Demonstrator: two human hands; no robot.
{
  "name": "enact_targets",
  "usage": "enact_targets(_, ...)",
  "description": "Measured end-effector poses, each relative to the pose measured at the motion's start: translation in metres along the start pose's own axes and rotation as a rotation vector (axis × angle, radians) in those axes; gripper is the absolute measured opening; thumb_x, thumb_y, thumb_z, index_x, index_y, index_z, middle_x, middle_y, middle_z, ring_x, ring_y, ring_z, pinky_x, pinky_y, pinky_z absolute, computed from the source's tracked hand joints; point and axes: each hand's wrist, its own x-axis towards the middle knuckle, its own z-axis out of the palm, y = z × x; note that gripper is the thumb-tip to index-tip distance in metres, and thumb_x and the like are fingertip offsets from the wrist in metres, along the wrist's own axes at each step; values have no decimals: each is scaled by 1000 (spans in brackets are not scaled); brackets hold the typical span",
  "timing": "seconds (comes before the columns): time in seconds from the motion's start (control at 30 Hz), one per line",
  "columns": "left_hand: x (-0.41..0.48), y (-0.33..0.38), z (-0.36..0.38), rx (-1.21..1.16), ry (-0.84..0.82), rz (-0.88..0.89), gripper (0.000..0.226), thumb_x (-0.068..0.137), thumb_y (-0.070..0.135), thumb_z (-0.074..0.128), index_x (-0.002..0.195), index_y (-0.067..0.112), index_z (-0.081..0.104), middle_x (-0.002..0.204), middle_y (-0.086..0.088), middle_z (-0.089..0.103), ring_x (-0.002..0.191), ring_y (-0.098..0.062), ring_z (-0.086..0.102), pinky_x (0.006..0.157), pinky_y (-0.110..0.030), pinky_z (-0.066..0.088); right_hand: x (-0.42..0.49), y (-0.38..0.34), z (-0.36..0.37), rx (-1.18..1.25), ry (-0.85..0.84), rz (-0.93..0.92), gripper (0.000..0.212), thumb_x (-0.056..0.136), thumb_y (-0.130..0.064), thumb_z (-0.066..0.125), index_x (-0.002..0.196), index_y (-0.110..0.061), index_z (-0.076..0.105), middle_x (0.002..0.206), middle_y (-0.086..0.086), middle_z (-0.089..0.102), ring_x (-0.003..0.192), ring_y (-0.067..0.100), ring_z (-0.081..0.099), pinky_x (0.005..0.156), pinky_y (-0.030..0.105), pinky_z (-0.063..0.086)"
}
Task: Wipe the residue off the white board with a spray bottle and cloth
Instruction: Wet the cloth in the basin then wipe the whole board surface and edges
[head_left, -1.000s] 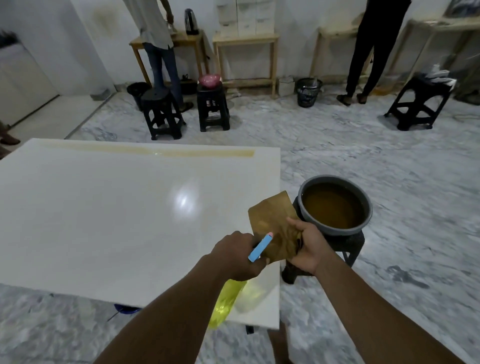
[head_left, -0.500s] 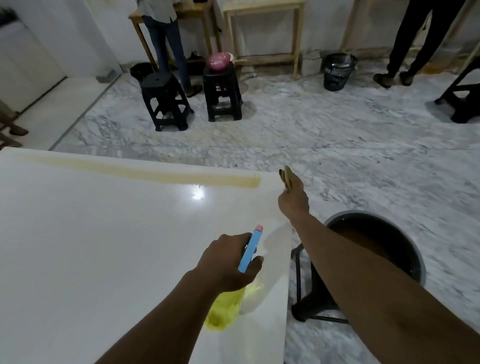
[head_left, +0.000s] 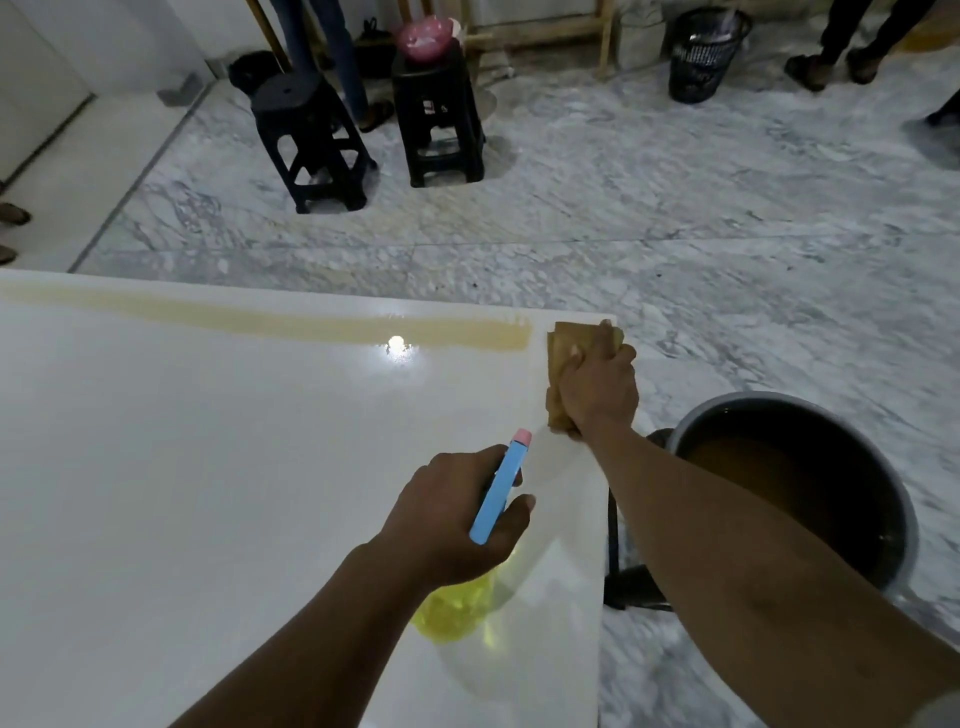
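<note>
1. The white board (head_left: 208, 467) lies flat. A yellowish band of residue (head_left: 291, 325) runs along its far edge and stops just short of the far right corner.
2. The right arm is stretched forward along the board's right edge. The right hand (head_left: 597, 384), back upward, presses a folded brown cloth (head_left: 563, 343) onto the far right corner, with its fingers curled over it.
3. The cloth lies just beside the end of the residue.
4. The left hand (head_left: 457, 519) is wrapped round the neck of the spray bottle (head_left: 501, 493), above the board near its right edge. The blue head points toward the far edge, and the yellow body hangs below the hand.
5. A grey basin (head_left: 769, 397) of brown water stands beside the board's right edge.
</note>
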Motion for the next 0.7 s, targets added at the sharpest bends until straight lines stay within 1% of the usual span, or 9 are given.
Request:
enact_targets(0.07, -8, -2, 2, -9, 7, 11, 25, 90, 48, 64, 103, 26, 62, 73, 5, 68, 64, -16, 65, 66, -32, 56, -14, 7, 2, -13, -7, 18, 63, 102, -46, 26, 156, -18, 11, 142, 27, 37, 113, 46, 54, 88, 51, 50)
enact_targets(0.2, -32, -6, 8, -3, 11, 15, 24, 91, 46, 66, 103, 25, 62, 70, 6, 66, 64, -15, 64, 67, -33, 56, -73, 20, 3, -15, 33, -15, 61, 103, -42, 31, 154, -12, 18, 131, 27, 45, 103, 45, 57, 81, 49, 49)
enact_targets(0.27, -49, -9, 11, -3, 12, 13, 24, 90, 45, 66, 103, 25, 62, 70, 6, 65, 64, -16, 63, 67, -35, 57, -106, 28, 2, -33, 24, -6, 60, 103, -42, 31, 154, -13, 18, 134, 26, 45, 108, 44, 57, 83, 49, 50)
enact_targets(0.37, -91, -15, 17, -6, 19, 17, 24, 90, 44, 67, 102, 24, 62, 67, 8, 62, 63, -16, 62, 68, -36, 57, -170, 41, -3, -65, -5, 31, 62, 102, -46, 28, 155, -16, 13, 144, 25, 38, 118, 43, 53, 89, 51, 49)
enact_targets(0.47, -134, -20, 22, -6, 26, 26, 24, 91, 43, 68, 103, 23, 63, 67, 10, 60, 62, -15, 61, 64, -30, 54, -234, 60, -3, -109, -42, 39, 65, 102, -52, 23, 156, -20, 9, 150, 23, 33, 125, 41, 50, 92, 51, 49)
enact_targets(0.53, -175, -24, 25, 1, 32, 38, 23, 91, 42, 69, 103, 23, 63, 68, 8, 63, 63, -16, 62, 63, -27, 50, -286, 76, -3, -110, -54, 32, 66, 101, -56, 20, 155, -21, 6, 152, 23, 31, 127, 41, 49, 93, 53, 49)
enact_targets(0.63, -241, -33, 32, 10, 50, 72, 22, 91, 42, 68, 102, 23, 64, 73, 3, 68, 67, -18, 65, 67, -31, 53, -369, 101, 0, -71, -77, 39, 66, 100, -58, 20, 155, -25, 3, 153, 21, 27, 127, 41, 47, 96, 56, 47)
enact_targets(0.7, -290, -42, 38, 6, 63, 82, 21, 91, 41, 68, 101, 23, 64, 74, 2, 70, 68, -18, 66, 66, -30, 51, -428, 116, -2, -51, -79, 42, 65, 100, -57, 21, 155, -26, 2, 152, 17, 28, 127, 40, 47, 96, 55, 47)
